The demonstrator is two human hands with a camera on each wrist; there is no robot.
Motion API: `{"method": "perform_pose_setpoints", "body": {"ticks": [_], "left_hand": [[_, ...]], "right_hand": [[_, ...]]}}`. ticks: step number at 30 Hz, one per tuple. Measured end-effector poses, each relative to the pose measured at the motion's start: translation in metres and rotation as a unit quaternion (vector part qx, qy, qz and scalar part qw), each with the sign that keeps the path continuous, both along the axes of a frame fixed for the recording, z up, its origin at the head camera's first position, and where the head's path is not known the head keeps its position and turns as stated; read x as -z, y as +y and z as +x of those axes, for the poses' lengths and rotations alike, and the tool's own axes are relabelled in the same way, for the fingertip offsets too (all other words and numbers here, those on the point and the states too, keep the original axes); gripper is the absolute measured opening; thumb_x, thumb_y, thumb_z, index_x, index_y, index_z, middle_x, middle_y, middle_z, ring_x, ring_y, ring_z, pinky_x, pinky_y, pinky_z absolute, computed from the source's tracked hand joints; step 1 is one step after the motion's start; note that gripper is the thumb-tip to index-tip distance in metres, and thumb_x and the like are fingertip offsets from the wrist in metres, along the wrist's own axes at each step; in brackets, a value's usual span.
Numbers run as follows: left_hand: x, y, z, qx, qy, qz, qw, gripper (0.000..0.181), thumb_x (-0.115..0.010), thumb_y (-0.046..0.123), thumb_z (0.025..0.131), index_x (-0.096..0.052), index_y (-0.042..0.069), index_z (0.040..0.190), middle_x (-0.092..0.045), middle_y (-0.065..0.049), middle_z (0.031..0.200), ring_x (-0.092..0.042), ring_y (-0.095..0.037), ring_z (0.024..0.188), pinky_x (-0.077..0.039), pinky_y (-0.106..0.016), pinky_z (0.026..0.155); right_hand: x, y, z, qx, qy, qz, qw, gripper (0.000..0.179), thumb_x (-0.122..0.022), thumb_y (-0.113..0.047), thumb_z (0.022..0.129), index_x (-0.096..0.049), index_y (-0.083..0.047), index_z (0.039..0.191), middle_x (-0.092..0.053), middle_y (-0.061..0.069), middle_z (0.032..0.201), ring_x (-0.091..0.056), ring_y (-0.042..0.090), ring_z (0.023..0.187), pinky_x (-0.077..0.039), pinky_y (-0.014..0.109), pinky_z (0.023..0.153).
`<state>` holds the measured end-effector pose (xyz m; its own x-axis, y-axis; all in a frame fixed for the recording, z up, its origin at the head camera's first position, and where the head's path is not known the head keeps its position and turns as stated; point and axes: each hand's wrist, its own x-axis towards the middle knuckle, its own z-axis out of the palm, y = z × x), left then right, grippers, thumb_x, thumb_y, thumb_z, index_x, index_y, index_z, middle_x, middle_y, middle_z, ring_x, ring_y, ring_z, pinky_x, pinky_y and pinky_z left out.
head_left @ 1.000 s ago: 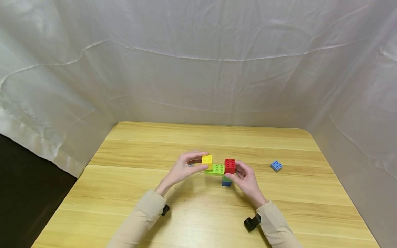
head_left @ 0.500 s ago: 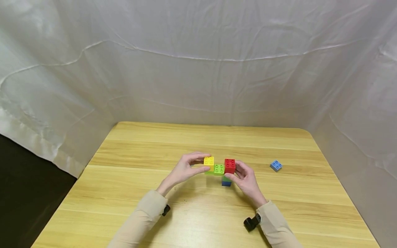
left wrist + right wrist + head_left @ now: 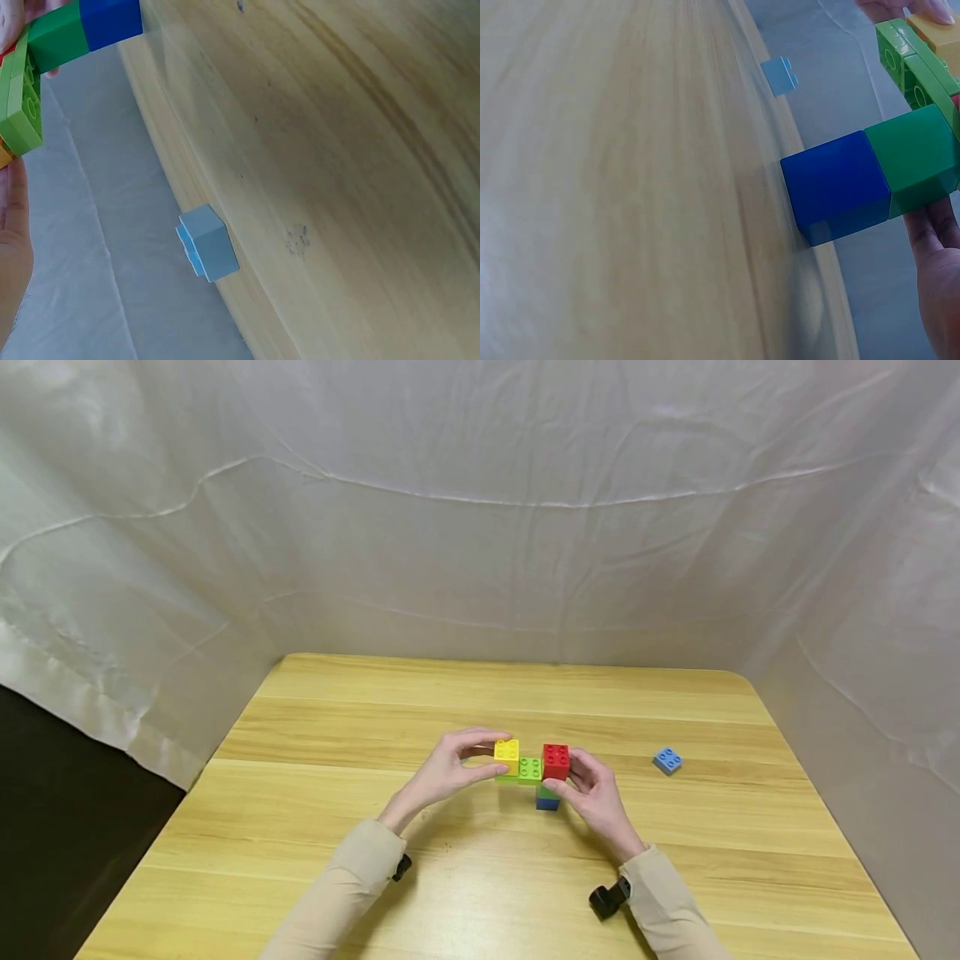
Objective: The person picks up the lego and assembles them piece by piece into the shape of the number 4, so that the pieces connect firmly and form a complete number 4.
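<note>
Left hand [image 3: 444, 770]: we are seeing it pinching the yellow block [image 3: 506, 756], its thumb lying along the near side and a finger reaching along the far side.
Yellow block: we are locating it at the left end of the light-green piece [image 3: 530, 769], touching it; whether it is pressed fully home we are unable to tell.
Right hand [image 3: 597, 797]: we are finding it gripping the red block [image 3: 556, 762], thumb in front, fingers curling round the right side.
Red block: we are placing it on the right end of the light-green piece, with four bare studs showing between it and the yellow block.
Light-green piece: we are noting it projecting leftward from above the green block [image 3: 916, 159], rings showing on its underside.
Dark blue block [image 3: 836, 186]: we are observing it standing beneath the green block, on the wooden table [image 3: 480, 893].
Light blue block [image 3: 210, 244]: we are viewing it standing studs upward on the table, apart from the dark blue block and largely hidden by the left hand in the head view.
Blue block [image 3: 667, 761]: we are seeing it lying studs upward, well apart, to the right.
Backdrop: we are looking at pale grey fabric [image 3: 480, 552] hanging behind the table.
</note>
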<state>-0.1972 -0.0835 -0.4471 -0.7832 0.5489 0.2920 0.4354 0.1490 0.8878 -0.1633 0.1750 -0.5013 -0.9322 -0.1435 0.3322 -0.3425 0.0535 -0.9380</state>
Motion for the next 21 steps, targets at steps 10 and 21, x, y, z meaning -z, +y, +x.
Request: {"method": "perform_pose_setpoints", "body": {"ticks": [10, 21], "left_hand": [[0.0001, 0.0, 0.0005, 0.001, 0.008, 0.0, 1.0, 0.042, -0.076, 0.006, 0.088, -0.066, 0.004, 0.129, -0.067, -0.016, 0.13, -0.068, -0.032, 0.112, -0.056, -0.051, 0.1], [0.0007, 0.0, -0.0001, -0.001, -0.01, -0.006, 0.9999, 0.043, -0.075, 0.008, 0.09, -0.064, 0.005, 0.131, -0.067, -0.016, 0.131, -0.067, -0.034, 0.113, -0.057, -0.041, 0.101]], "right_hand": [[0.0002, -0.0002, 0.0003, -0.004, 0.006, -0.003, 1.0, 0.043, -0.073, 0.008, 0.085, -0.056, 0.013, 0.125, -0.067, -0.023, 0.114, -0.065, -0.004, 0.106, -0.053, 0.012, 0.096], [0.0003, -0.0008, 0.0006, 0.0, 0.006, -0.005, 1.0, 0.044, -0.073, 0.01, 0.084, -0.055, 0.014, 0.124, -0.067, -0.023, 0.113, -0.065, -0.005, 0.106, -0.053, 0.012, 0.096]]}}
